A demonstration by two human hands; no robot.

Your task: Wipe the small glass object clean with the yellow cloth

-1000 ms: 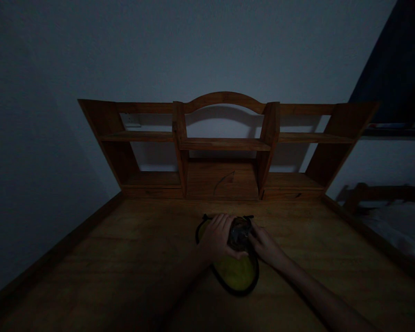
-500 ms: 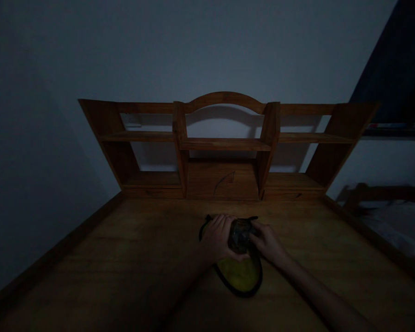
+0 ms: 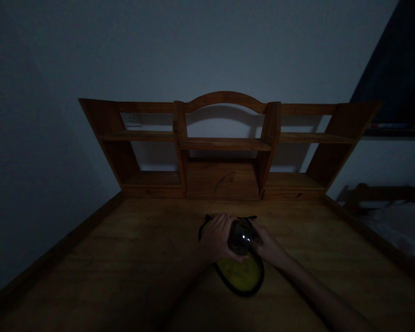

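Note:
A dark, glossy rounded object (image 3: 240, 240) with a bright glint on its surface is between my hands; the dim light hides its exact kind. My left hand (image 3: 218, 240) is wrapped round its left side, the thumb below it. At its right edge my right hand (image 3: 265, 243) has its fingers closed in, the fingertips partly hidden. Beneath both hands lies a flat yellow piece with a black rim (image 3: 242, 275), like an opened soft case. Its upper part is mostly covered by the hands, and a thin black end sticks out at the top right.
All this lies on a wooden desk (image 3: 141, 249) with raised side edges. Along the back stands a wooden shelf unit (image 3: 224, 144) with several compartments, against a pale wall (image 3: 207, 50). A dark board or window (image 3: 397, 74) is at the upper right, and pale cloth (image 3: 401, 226) lies beyond the right edge.
The dark object has turned slightly in my hands, and a bright glint now shows on it. My right fingers have shifted a little along its right side; the left hand stays almost still.

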